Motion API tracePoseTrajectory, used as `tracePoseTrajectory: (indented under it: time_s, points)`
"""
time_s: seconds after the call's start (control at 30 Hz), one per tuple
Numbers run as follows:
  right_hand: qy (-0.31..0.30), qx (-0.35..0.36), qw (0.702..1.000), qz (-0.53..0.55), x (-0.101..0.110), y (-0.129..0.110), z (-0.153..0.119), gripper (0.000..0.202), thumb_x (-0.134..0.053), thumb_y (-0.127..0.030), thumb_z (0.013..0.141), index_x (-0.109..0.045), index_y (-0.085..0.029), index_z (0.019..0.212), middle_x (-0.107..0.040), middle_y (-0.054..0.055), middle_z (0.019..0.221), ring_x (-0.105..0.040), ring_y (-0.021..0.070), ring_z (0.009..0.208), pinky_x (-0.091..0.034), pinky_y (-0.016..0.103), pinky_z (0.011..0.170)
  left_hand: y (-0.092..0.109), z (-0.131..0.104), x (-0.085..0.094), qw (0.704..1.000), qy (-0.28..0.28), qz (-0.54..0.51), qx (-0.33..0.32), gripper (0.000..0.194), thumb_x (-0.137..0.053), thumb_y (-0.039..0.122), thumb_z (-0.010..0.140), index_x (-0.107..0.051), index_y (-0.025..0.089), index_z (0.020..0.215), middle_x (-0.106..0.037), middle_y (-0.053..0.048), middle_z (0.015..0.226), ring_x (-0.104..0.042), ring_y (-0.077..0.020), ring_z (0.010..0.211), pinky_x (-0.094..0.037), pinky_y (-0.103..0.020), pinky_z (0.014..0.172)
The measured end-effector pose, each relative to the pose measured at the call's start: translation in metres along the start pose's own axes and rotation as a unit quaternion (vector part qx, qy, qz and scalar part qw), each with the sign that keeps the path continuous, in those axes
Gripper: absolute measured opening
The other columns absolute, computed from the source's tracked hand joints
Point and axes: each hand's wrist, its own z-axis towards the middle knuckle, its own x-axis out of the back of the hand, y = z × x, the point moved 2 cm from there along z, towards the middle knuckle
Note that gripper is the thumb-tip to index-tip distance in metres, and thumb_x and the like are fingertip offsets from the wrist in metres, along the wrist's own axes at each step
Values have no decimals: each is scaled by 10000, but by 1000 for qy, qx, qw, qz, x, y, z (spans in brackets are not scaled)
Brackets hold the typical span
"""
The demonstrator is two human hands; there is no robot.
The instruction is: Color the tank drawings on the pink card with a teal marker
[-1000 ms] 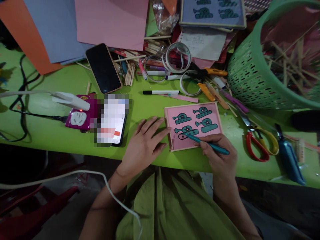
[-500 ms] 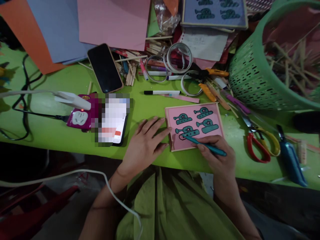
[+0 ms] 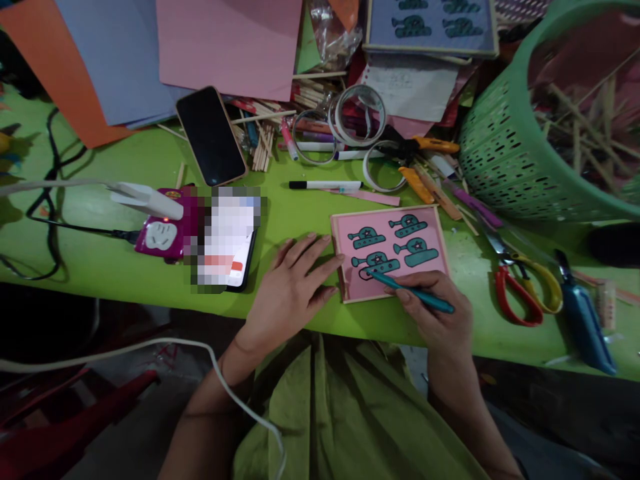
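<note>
A small pink card point(image 3: 357, 289) with a pale stick frame lies on the green table, bearing several teal tank drawings outlined in black. My right hand point(image 3: 443, 307) pinches a teal felt-tip pen point(image 3: 417, 296), its tip against the lowest left tank, where part of the outline shows pink inside. My left hand point(image 3: 295, 287) rests flat with spread fingers at the card's left edge, fingertips touching the frame. A white marker with a black cap point(image 3: 325, 185) lies behind the card, beside a pink paper strip point(image 3: 375, 198).
Left of my left hand are a lit phone point(image 3: 230, 240) and a purple power socket point(image 3: 163, 233). Behind lie a dark phone point(image 3: 212, 137), tape rolls point(image 3: 357, 115) and coloured paper point(image 3: 227, 47). At right are scissors point(image 3: 520, 297), a blue cutter point(image 3: 585, 327) and a green basket point(image 3: 493, 147).
Hardly anything differs. The pen stays at the lowest left tank with at most a tiny shift, and my left hand keeps its place; the whole view has slid very slightly.
</note>
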Motion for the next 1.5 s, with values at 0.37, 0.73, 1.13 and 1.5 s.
tracePoseTrajectory:
  time_s: [0.37,0.73,1.13,1.5]
  points:
    - [-13,12,1000,-6,0,-2,1,78,-796,-248,871,-761,-245,940,-799,22,820,-770,179,673,-597,248,567,0,-1,0,1000,-5,0,0,395,-550,351,1050,-614,265,1431,-550,-74,1587,-414,-271,1534,-366,-531,1251]
    - [-21,-4,1000,2,1,-2,0,84,-792,-282,883,-761,-235,945,-807,43,829,-792,214,709,-625,292,592,0,-1,0,1000,-3,-1,-4,401,-564,347,1044,-613,262,1433,-553,-81,1583,-424,-271,1526,-363,-531,1253]
    - [-26,9,1000,-1,0,0,0,82,-796,-274,885,-767,-248,957,-804,30,842,-796,209,721,-616,278,601,0,0,0,1000,-8,-5,4,419,-575,336,1038,-601,289,1454,-552,-68,1586,-412,-265,1538,-346,-530,1265]
    - [-14,-1,1000,-2,-1,-4,2,111,-798,-336,882,-765,-236,916,-800,36,807,-780,209,676,-605,285,561,1,0,2,1000,-7,-8,6,418,-586,320,1031,-617,281,1446,-555,-74,1587,-428,-276,1530,-361,-539,1255]
